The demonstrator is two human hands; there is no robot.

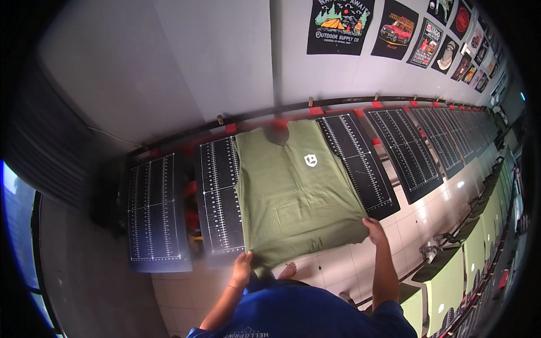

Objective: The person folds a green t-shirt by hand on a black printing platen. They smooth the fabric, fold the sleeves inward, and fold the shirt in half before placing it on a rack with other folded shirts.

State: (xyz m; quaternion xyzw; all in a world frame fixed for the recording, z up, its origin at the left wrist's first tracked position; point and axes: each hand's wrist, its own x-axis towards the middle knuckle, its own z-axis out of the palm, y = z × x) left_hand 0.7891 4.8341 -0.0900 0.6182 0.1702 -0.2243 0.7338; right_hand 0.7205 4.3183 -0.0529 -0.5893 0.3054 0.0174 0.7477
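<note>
Left hand (243,268) and right hand (374,230) each grip the near hem of one green shirt (293,191) at frame centre, bare black boards (152,208) flanking

Olive-green T-shirt (296,194) (small white chest emblem) spread on a black gridded board (221,194), hem gripped by left hand (243,267) and right hand (374,230).
</note>
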